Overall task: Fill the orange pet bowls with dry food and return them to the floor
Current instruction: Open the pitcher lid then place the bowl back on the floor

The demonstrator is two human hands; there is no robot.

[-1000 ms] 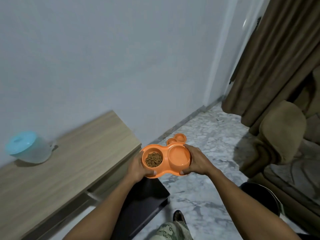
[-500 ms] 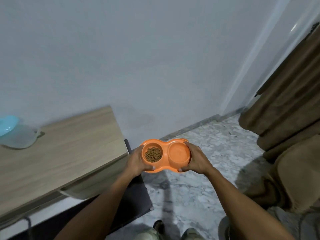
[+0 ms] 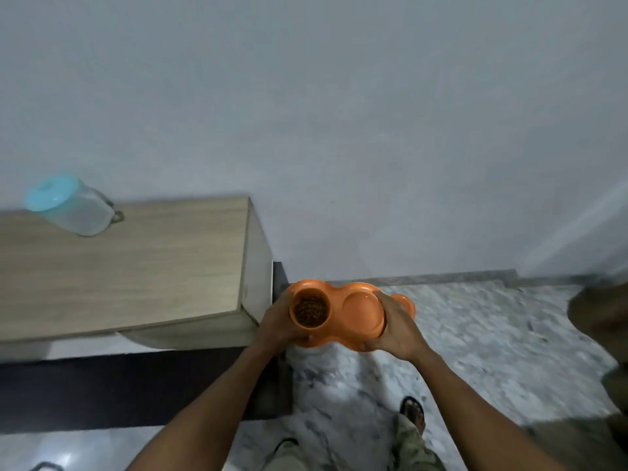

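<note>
I carry an orange double pet bowl (image 3: pixel 360 309) in the air above the marble floor, just right of the wooden cabinet's corner. Its left well holds brown dry food (image 3: pixel 310 308); its right well looks empty. My left hand (image 3: pixel 277 326) grips the left end of the bowl and my right hand (image 3: pixel 396 326) grips the right end, thumb over the rim. A second orange bowl (image 3: pixel 407 304) lies on the floor behind my right hand, mostly hidden.
A light wooden cabinet (image 3: pixel 136 266) stands left against the grey wall, with a clear container with a pale blue lid (image 3: pixel 73 207) on top. A dark mat (image 3: pixel 136 385) lies below it. The grey marble floor (image 3: pixel 492 334) spreads right; brown fabric (image 3: pixel 601 311) sits at the right edge.
The view has swung left, and the cabinet and container now fill more of the left side. The bowl stays in both hands and now sits in front of the cabinet's corner.
</note>
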